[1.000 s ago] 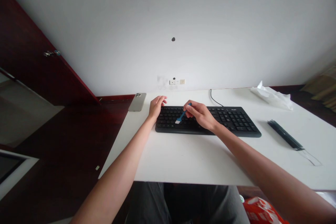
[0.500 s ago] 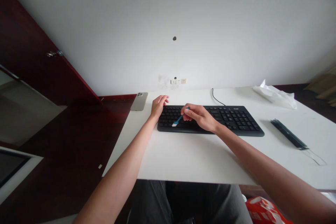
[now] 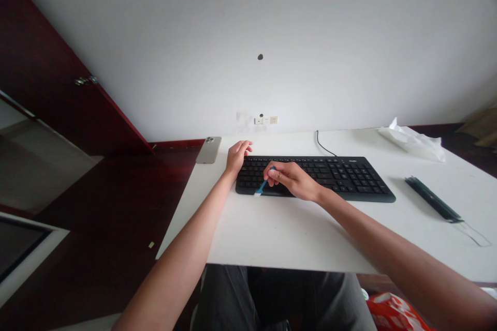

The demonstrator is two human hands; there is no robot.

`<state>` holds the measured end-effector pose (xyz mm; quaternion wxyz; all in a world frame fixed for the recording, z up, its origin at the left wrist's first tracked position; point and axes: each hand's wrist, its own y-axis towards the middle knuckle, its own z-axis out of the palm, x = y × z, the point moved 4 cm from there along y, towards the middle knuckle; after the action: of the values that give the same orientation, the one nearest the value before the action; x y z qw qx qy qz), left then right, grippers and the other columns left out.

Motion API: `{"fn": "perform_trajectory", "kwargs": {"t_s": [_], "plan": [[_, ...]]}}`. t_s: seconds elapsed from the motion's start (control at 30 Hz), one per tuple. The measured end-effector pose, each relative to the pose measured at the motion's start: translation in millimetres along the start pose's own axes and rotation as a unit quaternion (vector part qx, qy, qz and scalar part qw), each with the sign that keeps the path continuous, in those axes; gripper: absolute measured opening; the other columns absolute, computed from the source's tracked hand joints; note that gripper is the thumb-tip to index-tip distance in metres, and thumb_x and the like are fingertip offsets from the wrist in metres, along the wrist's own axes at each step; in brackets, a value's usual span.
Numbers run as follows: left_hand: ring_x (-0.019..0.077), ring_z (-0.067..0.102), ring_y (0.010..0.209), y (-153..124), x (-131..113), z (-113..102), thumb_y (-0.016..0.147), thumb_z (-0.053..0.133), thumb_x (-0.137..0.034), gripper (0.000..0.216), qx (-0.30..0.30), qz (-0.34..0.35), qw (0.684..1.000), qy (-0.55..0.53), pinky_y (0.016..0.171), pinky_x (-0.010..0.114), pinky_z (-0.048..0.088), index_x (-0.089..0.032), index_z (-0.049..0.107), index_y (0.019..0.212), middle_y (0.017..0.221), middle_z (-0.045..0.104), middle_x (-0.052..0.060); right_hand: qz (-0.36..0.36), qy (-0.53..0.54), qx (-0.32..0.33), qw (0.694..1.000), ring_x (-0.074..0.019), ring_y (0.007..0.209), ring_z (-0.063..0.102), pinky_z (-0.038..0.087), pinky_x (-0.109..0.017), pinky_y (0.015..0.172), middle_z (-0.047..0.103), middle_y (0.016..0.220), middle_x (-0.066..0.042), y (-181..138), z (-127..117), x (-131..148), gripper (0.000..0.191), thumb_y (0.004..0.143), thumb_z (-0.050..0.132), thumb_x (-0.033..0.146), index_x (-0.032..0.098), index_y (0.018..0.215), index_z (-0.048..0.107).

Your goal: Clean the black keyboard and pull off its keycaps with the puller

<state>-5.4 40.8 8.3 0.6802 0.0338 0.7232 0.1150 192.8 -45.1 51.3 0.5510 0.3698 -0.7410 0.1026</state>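
Note:
A black keyboard [image 3: 361, 178] lies on the white table. My right hand [image 3: 289, 178] is closed around the handle of a small blue brush [image 3: 263, 185], above the keyboard's left half. Its white bristles point down at the keyboard's front edge. At the keyboard's back left corner rests my left hand [image 3: 236, 158], its fingers loosely bent and apart, reaching over the back edge. The palm is against the keyboard's left end; its thumb is hidden. Part of the keys is covered by my right hand.
A phone [image 3: 208, 150] lies face down left of the keyboard. On the table's right are a dark folded mask-like packet [image 3: 433, 199] and a crumpled white plastic bag [image 3: 413, 144]. The keyboard's cable [image 3: 323, 146] runs toward the wall. Below sits a red bag [image 3: 394, 310].
My right hand has drawn the brush toward me, from the keys to the keyboard's front edge. The brush stands steeper. My left hand stays at the corner; the view has shifted slightly.

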Motion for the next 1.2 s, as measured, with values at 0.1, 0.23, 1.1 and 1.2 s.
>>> {"fn": "perform_trajectory", "kwargs": {"t_s": [0.1, 0.23, 1.1, 1.2], "plan": [[0.015, 0.056, 0.069, 1, 2, -1, 0.089, 0.062, -0.05, 0.034, -0.001, -0.007, 1.0, -0.021, 0.068, 0.028, 0.044, -0.019, 0.076, 0.092, 0.08, 0.067, 0.004, 0.006, 0.004, -0.017, 1.0, -0.0197, 0.087, 0.066, 0.052, -0.031, 0.077, 0.072, 0.095, -0.007, 1, 6, 0, 0.041, 0.105, 0.044, 0.054, 0.02, 0.111, 0.067], [0.0124, 0.055, 0.066, 6, 11, -5, 0.088, 0.064, -0.051, 0.036, -0.019, -0.047, 0.993, -0.102, 0.064, 0.026, 0.043, -0.018, 0.075, 0.096, 0.082, 0.066, 0.005, 0.001, -0.025, 0.005, 1.0, -0.0202, 0.089, 0.068, 0.053, -0.033, 0.08, 0.075, 0.098, -0.007, 1, 17, 1, 0.042, 0.105, 0.043, 0.053, 0.021, 0.113, 0.069], [0.011, 0.057, 0.064, 13, 17, -10, 0.088, 0.064, -0.052, 0.038, -0.029, -0.113, 0.959, -0.259, 0.066, 0.026, 0.046, -0.015, 0.068, 0.097, 0.078, 0.064, 0.004, -0.034, -0.222, -0.091, 0.97, -0.0194, 0.09, 0.067, 0.046, -0.032, 0.088, 0.076, 0.099, -0.005, 44, -10, 15, 0.035, 0.107, 0.039, 0.035, 0.02, 0.107, 0.071], [0.0112, 0.058, 0.066, 13, 18, -13, 0.086, 0.066, -0.053, 0.039, -0.023, -0.117, 0.949, -0.291, 0.067, 0.026, 0.047, -0.016, 0.068, 0.099, 0.08, 0.063, 0.003, -0.048, -0.23, -0.077, 0.969, -0.0159, 0.079, 0.066, 0.044, -0.027, 0.078, 0.075, 0.088, -0.003, 71, -22, 35, 0.034, 0.106, 0.039, 0.029, 0.018, 0.096, 0.07]]}}
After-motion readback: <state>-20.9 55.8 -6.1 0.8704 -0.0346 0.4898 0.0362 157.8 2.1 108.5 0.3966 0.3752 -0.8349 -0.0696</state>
